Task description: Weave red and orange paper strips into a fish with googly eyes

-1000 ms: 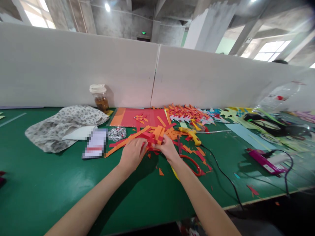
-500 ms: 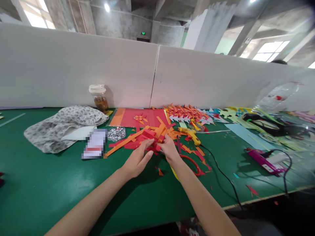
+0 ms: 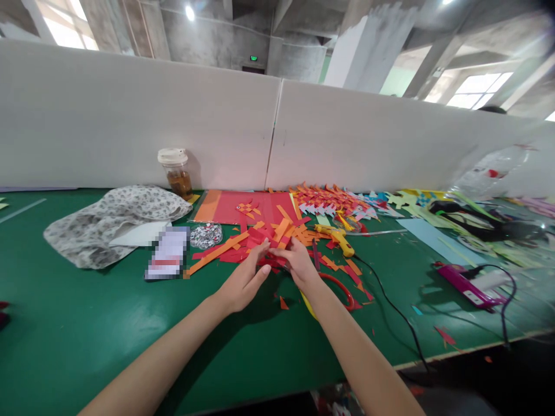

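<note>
My left hand (image 3: 243,282) and my right hand (image 3: 300,267) meet over a heap of paper strips in the middle of the table. Between them they hold red paper strips (image 3: 274,261), mostly covered by my fingers. The left thumb sticks out to the side; the right fingers point left, almost touching the left ones. Orange strips (image 3: 282,229) lie just beyond my fingertips, and a long orange strip (image 3: 219,252) slants to the left. Partly under my right wrist lie scissors with a red and yellow handle (image 3: 340,287).
A yellow glue gun (image 3: 336,236) with a black cord lies right of the heap. Behind are woven paper fish (image 3: 333,199) and a red sheet (image 3: 217,209). To the left are a phone (image 3: 168,254), a bag of googly eyes (image 3: 206,236), cloth (image 3: 99,231) and a lidded cup (image 3: 176,173). A purple power strip (image 3: 468,286) sits right.
The red strips that stood up between my hands are lower and more covered. My right fingers have stretched left across them; my left hand has barely moved.
</note>
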`<state>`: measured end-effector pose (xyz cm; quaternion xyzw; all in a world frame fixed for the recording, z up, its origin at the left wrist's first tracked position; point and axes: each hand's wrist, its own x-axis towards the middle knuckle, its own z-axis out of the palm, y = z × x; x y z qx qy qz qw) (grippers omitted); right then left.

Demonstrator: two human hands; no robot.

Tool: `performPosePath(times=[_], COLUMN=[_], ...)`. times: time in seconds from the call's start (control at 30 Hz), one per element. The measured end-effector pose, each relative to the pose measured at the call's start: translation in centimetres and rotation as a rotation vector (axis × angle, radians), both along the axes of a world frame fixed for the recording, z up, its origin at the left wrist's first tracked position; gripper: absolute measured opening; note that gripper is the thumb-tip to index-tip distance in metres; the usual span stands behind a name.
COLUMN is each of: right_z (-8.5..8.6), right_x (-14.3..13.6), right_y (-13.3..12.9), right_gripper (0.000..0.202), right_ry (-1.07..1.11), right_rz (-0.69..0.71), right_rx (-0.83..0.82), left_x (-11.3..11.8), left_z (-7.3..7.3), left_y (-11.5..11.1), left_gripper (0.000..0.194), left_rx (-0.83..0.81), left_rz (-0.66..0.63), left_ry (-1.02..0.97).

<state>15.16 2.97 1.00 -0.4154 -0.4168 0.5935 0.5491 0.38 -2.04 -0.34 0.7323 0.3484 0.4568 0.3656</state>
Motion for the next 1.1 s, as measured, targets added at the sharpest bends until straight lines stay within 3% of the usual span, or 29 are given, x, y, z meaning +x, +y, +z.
performPosePath(times=[0.1,0.27,0.5,0.73,0.9,1.1], right_z=[-0.4,-0.1,0.0,0.2,-0.1,-0.2], right_x=[0.3,0.7,0.8,0.6,0.4,0.1], right_y=[0.3,0.3,0.4,0.2,0.2,-0.1], right_gripper=[0.042,0.042,0.043,0.043,0.045,0.047], right_ry=[-0.002,0.071,0.061,0.011,-0.028,-0.076], right_rz=[-0.018,-0.051,-0.053,-0.012,0.027,0.097], right_rx=[0.001,-0.011,-0.008,0.001,0.020,0.078], left_x=[-0.5,-2.1,-2.7,-2.8,-2.4,-1.8], left_z=[0.0,-0.8,-1.2,-0.8,-0.6,-0.6], left_y=[0.9,3.2,3.4,3.1,2.8,2.9], left_gripper=[0.036,0.031,0.013,0.018,0.016,0.016], left_rx=[0.036,0.291,0.420,0.663,0.615,0.292], left_rz=[0.095,0.398,0.406,0.391,0.409,0.486], left_ry=[0.010,0.169,0.375,0.552,0.470,0.258])
